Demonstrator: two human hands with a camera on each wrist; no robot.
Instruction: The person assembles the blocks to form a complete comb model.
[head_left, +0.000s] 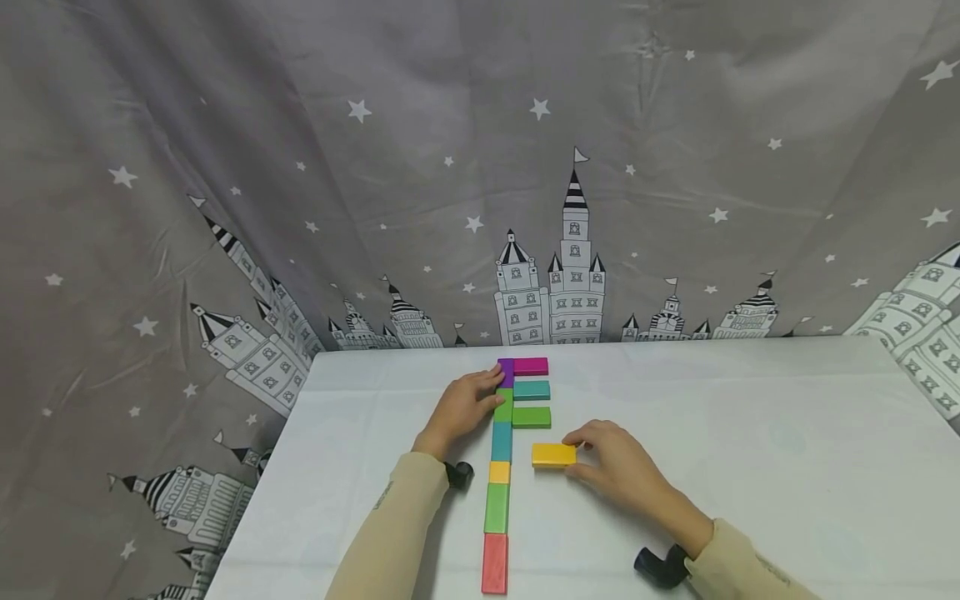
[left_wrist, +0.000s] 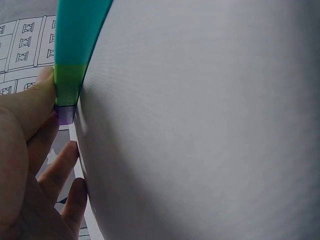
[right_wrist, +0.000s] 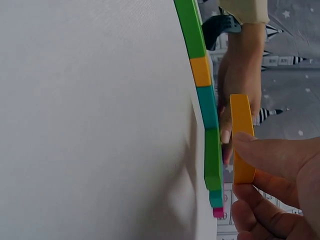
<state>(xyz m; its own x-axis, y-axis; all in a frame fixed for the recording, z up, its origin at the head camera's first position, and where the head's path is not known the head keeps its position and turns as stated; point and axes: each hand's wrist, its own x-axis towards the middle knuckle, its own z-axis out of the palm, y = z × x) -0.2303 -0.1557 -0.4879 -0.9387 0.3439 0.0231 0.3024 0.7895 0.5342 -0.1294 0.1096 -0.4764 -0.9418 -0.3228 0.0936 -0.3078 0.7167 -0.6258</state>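
Observation:
Between thumb and fingers, my right hand (head_left: pixel 618 467) pinches a yellow block (head_left: pixel 553 455) by its right end, to the right of a column of coloured blocks. In the right wrist view this yellow block (right_wrist: pixel 242 137) shows apart from the column, above the tabletop. My left hand (head_left: pixel 459 408) rests along the column's far end, its index fingertip at the purple block (head_left: pixel 506 372) and its thumb at the green block (head_left: pixel 504 405) below. Its other fingers are spread loosely in the left wrist view.
Toward me the column continues with teal (head_left: pixel 501 442), small yellow (head_left: pixel 498 472), light green (head_left: pixel 497 508) and red (head_left: pixel 495 563) blocks. Magenta (head_left: pixel 531 366), teal (head_left: pixel 532 390) and green (head_left: pixel 532 418) blocks jut rightward from its far part. A grey castle-print curtain (head_left: pixel 420 167) hangs behind the white table (head_left: pixel 750 433).

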